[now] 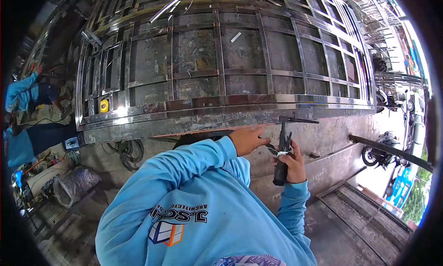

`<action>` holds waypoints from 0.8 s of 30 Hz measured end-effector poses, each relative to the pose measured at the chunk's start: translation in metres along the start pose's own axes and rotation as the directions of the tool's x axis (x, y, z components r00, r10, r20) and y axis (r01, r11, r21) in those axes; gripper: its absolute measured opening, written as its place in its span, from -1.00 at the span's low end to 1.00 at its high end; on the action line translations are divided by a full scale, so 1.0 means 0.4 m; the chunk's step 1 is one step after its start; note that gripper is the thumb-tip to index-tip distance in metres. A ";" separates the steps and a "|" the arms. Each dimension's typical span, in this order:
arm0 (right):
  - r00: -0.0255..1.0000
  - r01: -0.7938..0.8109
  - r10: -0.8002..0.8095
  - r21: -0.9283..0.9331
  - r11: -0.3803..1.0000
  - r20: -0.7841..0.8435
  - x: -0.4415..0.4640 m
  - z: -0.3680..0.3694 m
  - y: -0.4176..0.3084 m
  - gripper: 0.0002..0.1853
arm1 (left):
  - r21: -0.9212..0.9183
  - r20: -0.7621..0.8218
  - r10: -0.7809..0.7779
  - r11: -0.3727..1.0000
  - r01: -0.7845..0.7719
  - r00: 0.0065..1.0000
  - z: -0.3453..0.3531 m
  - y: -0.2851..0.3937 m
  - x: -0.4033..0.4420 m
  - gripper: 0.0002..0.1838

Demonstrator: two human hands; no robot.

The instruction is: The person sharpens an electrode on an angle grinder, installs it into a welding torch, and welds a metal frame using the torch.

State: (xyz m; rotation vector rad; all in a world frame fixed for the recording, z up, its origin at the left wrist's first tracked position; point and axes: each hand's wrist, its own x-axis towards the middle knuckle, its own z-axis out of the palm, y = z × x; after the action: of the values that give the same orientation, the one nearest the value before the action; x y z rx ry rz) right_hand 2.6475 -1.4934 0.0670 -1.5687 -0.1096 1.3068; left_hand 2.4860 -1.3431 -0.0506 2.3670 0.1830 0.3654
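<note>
So we've got dark tool point(281, 160) in right hand point(294, 163), right of centre, fingers wrapped round it, thumb by white tie point(282, 153). Left hand point(247, 141) half-curled just beside, can't tell if it's gripping anything. Metal frame point(221, 73) up top, yellow tape measure point(104, 105) near its lower left

Frame point(241, 72) on worktop point(184, 130). Tape measure point(104, 105) at near-left corner. Coiled cable point(127, 154) on floor, left. Motorcycle point(382, 150) off right.

Blue shirt point(220, 217): "ARCHITECTU…", "J.S…", remainder unclear.
</note>
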 end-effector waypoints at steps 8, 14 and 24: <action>0.878 0.417 -0.459 -0.253 0.873 -0.137 -0.005 -0.213 -0.017 -0.14 | -0.414 0.146 -0.129 0.892 0.179 0.981 0.106 0.124 0.114 -0.55; 0.718 0.525 -0.664 -0.463 0.714 -0.211 -0.105 -0.367 -0.082 -0.13 | 0.092 -0.172 -0.496 0.852 0.515 0.851 -0.028 -0.225 0.235 -0.60; 0.748 0.420 -0.582 -0.452 0.787 -0.318 -0.196 -0.274 0.000 -0.10 | 0.162 0.172 -0.747 0.664 0.730 0.642 -0.102 -0.638 0.353 -0.33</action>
State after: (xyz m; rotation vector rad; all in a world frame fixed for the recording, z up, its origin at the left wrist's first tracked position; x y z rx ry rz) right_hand 2.6996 -1.6123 0.1039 -1.9302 -0.4794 0.4832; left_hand 2.6002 -1.0981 -0.1672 2.1493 1.0427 -0.3235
